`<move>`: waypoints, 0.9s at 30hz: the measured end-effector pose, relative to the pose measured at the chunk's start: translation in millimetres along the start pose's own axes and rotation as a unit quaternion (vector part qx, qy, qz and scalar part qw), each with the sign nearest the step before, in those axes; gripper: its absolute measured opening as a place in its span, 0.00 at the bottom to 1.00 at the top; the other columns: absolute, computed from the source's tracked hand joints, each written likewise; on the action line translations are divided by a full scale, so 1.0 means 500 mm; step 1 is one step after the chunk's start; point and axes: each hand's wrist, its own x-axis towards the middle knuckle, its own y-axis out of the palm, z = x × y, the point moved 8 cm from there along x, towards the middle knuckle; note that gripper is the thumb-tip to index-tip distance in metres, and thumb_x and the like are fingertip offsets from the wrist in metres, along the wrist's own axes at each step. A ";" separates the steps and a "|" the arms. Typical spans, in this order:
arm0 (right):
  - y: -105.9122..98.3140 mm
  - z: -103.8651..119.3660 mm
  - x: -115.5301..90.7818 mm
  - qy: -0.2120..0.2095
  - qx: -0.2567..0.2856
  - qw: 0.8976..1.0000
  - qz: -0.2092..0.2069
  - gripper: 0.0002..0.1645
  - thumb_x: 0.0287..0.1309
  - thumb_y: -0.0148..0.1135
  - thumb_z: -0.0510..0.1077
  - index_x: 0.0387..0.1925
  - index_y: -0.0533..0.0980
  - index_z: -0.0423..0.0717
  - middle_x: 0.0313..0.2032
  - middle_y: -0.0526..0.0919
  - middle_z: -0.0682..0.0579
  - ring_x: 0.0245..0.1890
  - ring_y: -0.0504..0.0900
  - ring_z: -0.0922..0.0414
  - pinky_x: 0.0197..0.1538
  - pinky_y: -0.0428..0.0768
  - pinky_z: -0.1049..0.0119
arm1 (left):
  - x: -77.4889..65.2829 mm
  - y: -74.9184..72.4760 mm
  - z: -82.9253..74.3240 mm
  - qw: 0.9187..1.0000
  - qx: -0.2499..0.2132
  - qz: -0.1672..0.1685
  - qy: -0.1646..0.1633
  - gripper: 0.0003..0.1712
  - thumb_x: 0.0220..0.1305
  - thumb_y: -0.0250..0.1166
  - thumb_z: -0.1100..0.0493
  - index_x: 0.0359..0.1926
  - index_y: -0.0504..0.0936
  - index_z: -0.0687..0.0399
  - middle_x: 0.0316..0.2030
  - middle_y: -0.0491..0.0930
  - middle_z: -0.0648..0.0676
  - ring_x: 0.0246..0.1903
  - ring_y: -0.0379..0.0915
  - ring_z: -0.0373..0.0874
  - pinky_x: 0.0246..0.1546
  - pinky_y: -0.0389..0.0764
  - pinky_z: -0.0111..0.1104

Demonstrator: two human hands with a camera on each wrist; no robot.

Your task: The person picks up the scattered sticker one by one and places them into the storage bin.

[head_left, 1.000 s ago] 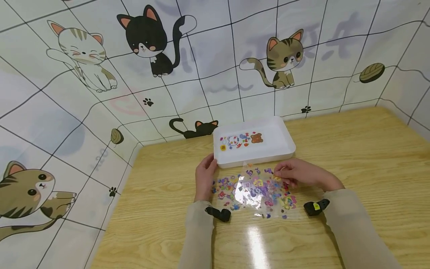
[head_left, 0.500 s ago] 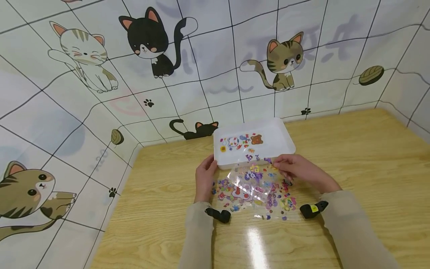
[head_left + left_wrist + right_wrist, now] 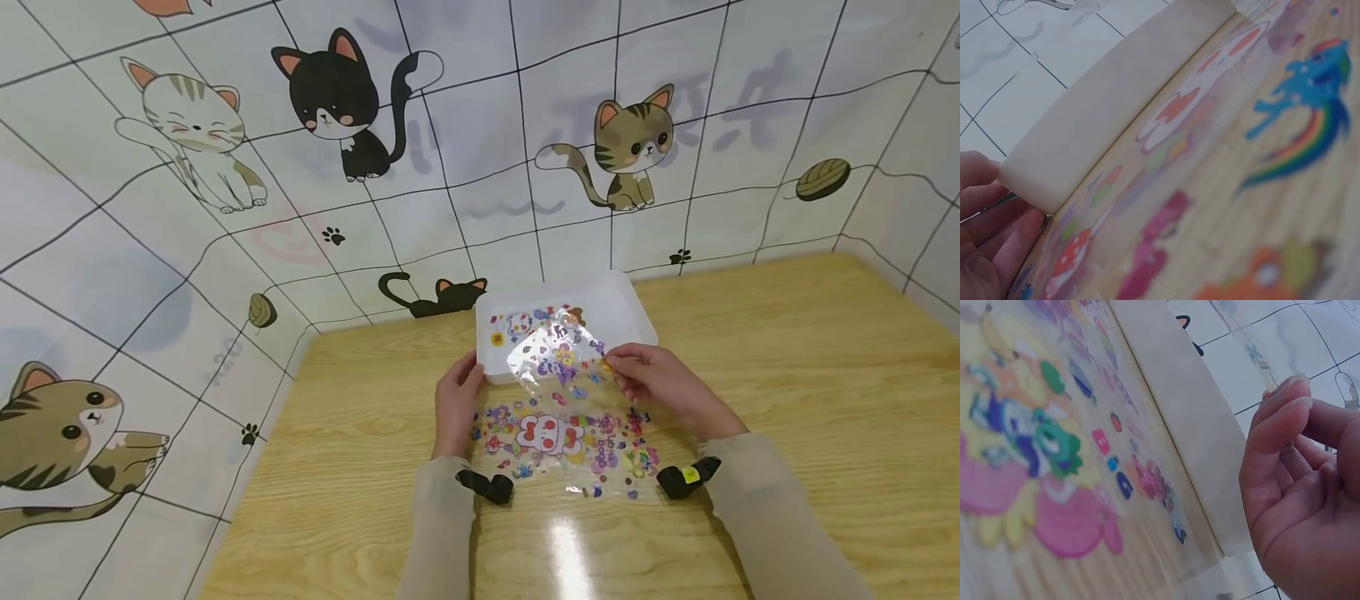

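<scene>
My right hand [image 3: 660, 382] pinches the right edge of a clear sticker sheet [image 3: 558, 358] between thumb and fingertips. The sheet is raised at a slant and overlaps the front of a shallow white tray [image 3: 626, 312]. In the right wrist view, the sheet's edge [image 3: 1257, 359] rises from the pinching fingertips [image 3: 1294, 394]. My left hand [image 3: 456, 408] grips the tray's front left corner; in the left wrist view its fingers [image 3: 975, 172] wrap that corner beside the tray wall [image 3: 1129, 87]. Cartoon stickers [image 3: 519, 323] show inside the tray, partly behind the sheet.
Other clear sticker sheets [image 3: 551, 437], with a rabbit face and small colourful figures, lie on the wooden table [image 3: 360, 467] between the forearms. A cat-patterned wall covering [image 3: 480, 192] stands right behind the tray. Each wrist carries a small black device [image 3: 491, 487].
My right hand has lifted the sticker sheet off the pile and drawn it up toward the tray, uncovering the rabbit face below. My left hand stays at the tray corner.
</scene>
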 end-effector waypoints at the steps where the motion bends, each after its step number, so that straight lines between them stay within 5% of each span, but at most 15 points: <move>1: 0.000 0.002 0.001 -0.002 0.002 1.000 -0.002 0.25 0.61 0.49 0.53 0.48 0.70 0.36 0.30 0.73 0.41 0.24 0.71 0.60 0.26 0.75 0.67 | 0.000 -0.001 -0.001 1.000 0.000 -0.001 0.001 0.21 0.62 0.54 0.46 0.56 0.73 0.41 0.52 0.73 0.43 0.52 0.65 0.35 0.56 0.62 0.37; 22: 0.000 0.027 0.002 -0.035 0.032 0.998 -0.052 0.28 0.60 0.50 0.55 0.54 0.66 0.39 0.38 0.75 0.35 0.27 0.74 0.59 0.29 0.75 0.69 | -0.001 -0.002 -0.011 1.000 0.001 0.001 0.012 0.19 0.62 0.54 0.47 0.54 0.74 0.40 0.50 0.74 0.41 0.51 0.65 0.36 0.55 0.64 0.36; 27: -0.002 0.027 0.005 -0.042 0.042 0.996 -0.061 0.26 0.62 0.49 0.51 0.54 0.66 0.37 0.34 0.77 0.42 0.26 0.75 0.61 0.29 0.76 0.70 | -0.001 -0.004 -0.010 1.000 -0.003 -0.001 0.013 0.18 0.62 0.54 0.47 0.54 0.74 0.38 0.49 0.74 0.40 0.51 0.66 0.35 0.55 0.64 0.35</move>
